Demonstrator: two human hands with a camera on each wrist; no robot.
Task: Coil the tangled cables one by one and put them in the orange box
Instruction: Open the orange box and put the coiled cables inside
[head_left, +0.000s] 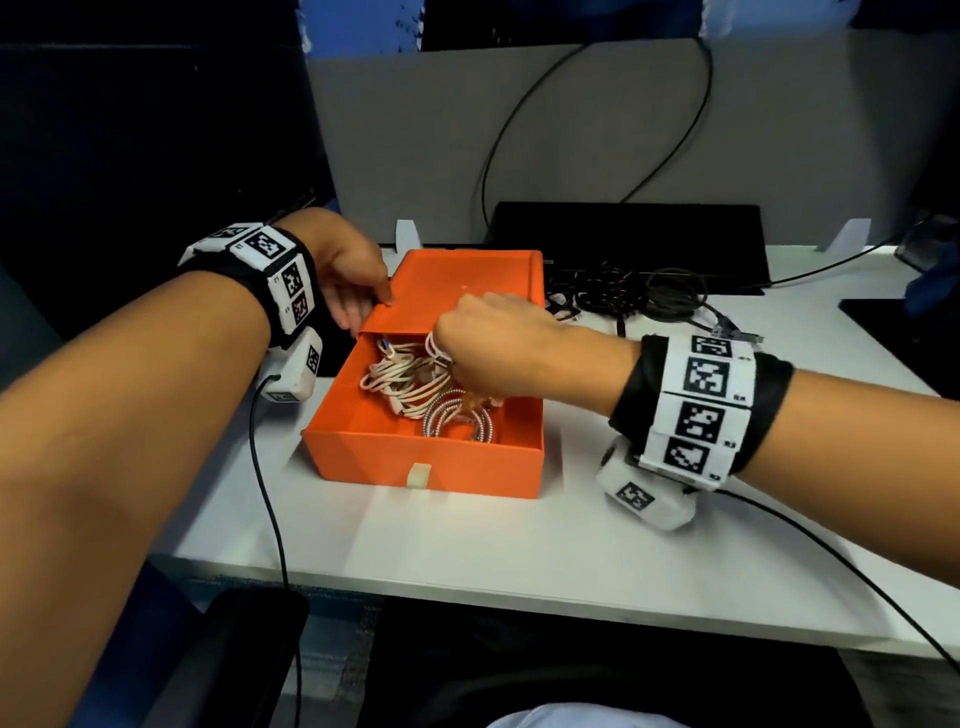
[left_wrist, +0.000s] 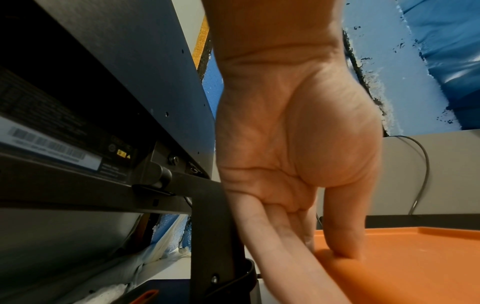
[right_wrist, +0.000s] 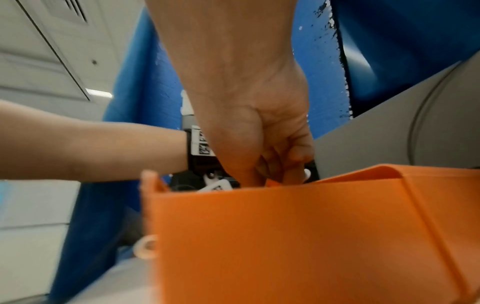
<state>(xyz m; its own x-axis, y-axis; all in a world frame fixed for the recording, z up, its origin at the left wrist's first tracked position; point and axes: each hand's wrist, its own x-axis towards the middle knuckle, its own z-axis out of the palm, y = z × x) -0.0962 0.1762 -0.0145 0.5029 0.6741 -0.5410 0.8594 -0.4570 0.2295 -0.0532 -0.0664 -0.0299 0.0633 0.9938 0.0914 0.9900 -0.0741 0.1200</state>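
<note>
1. Head view: orange box (head_left: 431, 457) on the white desk (head_left: 467, 545), drawer part pulled open toward the person. Inside the box, coiled white cables (head_left: 400, 382) and 1 silver braided cable (head_left: 457, 415). Left hand (head_left: 345, 275) at the far left corner of the box, thumb on the lid, fingers along the side. Right hand (head_left: 498, 348) over the box, fingers curled around a white coil. Black tangled cables (head_left: 628, 293) just behind the box, to its right.

2. Left wrist view: left hand (left_wrist: 293, 144) with straight fingers (left_wrist: 280, 242) pressed along the edge of the box (left_wrist: 405, 267), thumb on top.

3. Right wrist view: right hand (right_wrist: 259, 127) dipping behind the wall of the box (right_wrist: 285, 246), fingers bent down; grasped thing hidden.
</note>
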